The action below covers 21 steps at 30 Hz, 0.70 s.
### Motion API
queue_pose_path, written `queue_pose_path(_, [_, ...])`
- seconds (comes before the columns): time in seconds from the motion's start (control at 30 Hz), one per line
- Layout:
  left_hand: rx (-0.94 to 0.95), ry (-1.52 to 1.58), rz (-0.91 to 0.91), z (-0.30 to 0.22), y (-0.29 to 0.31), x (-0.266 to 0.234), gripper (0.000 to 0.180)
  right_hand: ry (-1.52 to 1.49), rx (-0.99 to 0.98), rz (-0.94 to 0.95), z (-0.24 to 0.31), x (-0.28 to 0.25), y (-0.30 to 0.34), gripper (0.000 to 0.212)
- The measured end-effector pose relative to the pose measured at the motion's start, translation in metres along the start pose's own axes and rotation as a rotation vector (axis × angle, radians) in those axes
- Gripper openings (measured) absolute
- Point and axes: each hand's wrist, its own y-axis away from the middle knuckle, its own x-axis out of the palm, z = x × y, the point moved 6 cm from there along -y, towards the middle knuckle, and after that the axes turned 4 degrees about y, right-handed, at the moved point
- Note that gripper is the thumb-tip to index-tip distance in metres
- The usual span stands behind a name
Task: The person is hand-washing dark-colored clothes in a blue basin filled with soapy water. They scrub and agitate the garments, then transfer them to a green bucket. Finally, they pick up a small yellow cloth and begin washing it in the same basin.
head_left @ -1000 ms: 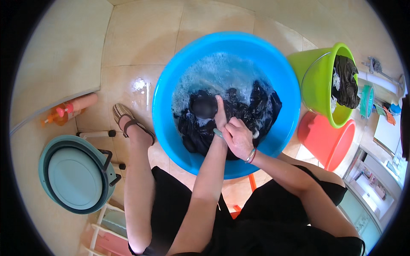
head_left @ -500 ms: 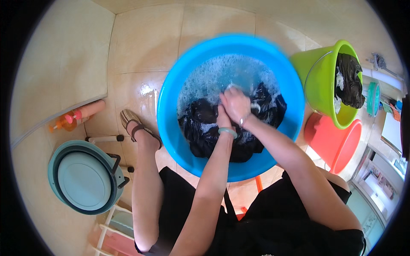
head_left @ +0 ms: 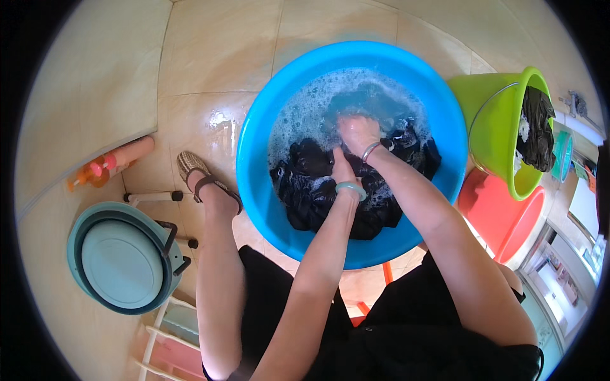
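Note:
A large blue basin holds foamy water and soaked black cloth. My left hand, with a pale green bangle at its wrist, is closed on the black cloth; its thumb shows and the fingers are mostly hidden. Just beyond it, my right hand, wearing a silver-coloured bracelet, dips into the water with its fingers curled. What those fingers hold is hidden by water and foam. The cloth lies bunched around both wrists and along the basin's near side.
A green bucket with black cloth over its rim stands right of the basin, beside a red bucket. Left are a grey-blue folding tub, bottles and a pale rack. The tiled floor looks wet.
My right hand has pushed forward and lower into the water, which now ripples ahead of it. My left hand stays on the cloth. The whole view has shifted slightly.

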Motion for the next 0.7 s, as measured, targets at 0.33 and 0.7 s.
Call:
queue_pose_path(0.33, [0.005, 0.164, 0.653, 0.008, -0.051, -0.007, 0.041, -0.32, -0.155, -0.134, 0.064, -0.056, 0.127, 0.028])
queue_pose_path(0.7, [0.087, 0.109, 0.213, -0.004, -0.013, 0.007, 0.063, 0.017, 0.028, 0.101, -0.002, 0.007, -0.002, 0.033])
